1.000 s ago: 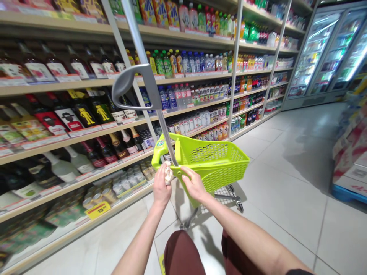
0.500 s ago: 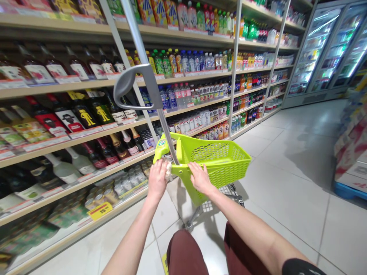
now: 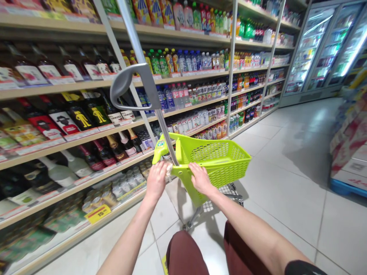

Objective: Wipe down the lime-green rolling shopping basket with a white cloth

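Observation:
A lime-green shopping cart [image 3: 229, 172] with a perforated basket stands in front of my knees. My left hand [image 3: 157, 176] is closed on a crumpled whitish cloth [image 3: 169, 168], pressed at the basket's near left corner below the green handle [image 3: 160, 149]. My right hand [image 3: 200, 177] grips the near rim, its fingers bent over the edge and its thumb raised. Between the hands rises a metal pole [image 3: 167, 133] with a grey loop-shaped grip [image 3: 153, 88]. Part of the cloth is hidden under the left fingers.
Shelves [image 3: 134, 124] of bottles and cans run along the left. Lit glass-door fridges [image 3: 309, 49] stand at the far end. Stacked boxes [image 3: 352, 164] sit on a blue pallet [image 3: 341, 186] at the right. Pale tiles [image 3: 275, 183] cover the floor.
The shelves, fridges and boxes have shifted slightly left in view. Both hands keep almost the same places on the cart, and the cloth stays under the left hand.

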`<state>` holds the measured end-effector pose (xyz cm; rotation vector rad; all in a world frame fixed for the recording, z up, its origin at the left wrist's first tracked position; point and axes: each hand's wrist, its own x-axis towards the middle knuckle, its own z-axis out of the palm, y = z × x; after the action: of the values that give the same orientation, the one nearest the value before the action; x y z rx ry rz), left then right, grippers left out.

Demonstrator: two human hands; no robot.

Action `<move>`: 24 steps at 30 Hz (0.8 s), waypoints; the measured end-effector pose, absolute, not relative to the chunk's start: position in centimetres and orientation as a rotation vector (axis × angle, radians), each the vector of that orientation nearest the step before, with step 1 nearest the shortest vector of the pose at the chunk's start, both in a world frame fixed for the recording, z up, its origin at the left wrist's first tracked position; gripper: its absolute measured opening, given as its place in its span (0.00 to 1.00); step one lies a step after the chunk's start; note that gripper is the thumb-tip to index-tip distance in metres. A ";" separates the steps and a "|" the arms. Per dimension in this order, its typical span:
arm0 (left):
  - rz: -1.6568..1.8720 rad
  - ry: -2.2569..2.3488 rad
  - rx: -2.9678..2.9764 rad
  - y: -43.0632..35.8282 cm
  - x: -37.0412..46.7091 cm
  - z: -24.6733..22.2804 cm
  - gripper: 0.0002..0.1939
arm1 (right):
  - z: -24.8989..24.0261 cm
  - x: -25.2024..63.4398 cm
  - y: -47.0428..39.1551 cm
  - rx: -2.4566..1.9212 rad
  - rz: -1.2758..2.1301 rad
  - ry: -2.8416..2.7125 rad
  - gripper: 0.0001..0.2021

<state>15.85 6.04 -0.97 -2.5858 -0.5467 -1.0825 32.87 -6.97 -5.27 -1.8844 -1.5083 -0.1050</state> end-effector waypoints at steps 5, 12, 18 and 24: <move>-1.235 -0.636 -2.560 5.6 15.5 -1.2 0.28 | -5.5 32.7 -6.9 -1.876 -0.100 -1.465 0.29; -1.307 -0.351 -2.600 2.8 19.0 -4.6 0.23 | -5.5 32.3 -7.1 -1.864 -0.091 -1.451 0.30; -1.256 -0.249 -2.664 2.5 19.8 -4.8 0.19 | -5.4 32.9 -7.2 -1.849 -0.078 -1.391 0.31; -1.152 -0.002 -2.764 0.7 21.3 -6.0 0.19 | -5.4 33.4 -7.6 -1.797 -0.038 -1.404 0.27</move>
<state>21.28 0.73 -6.02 -2.7642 -0.0023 -1.1515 33.41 -7.64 -5.43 -1.7971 -1.4040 -0.0378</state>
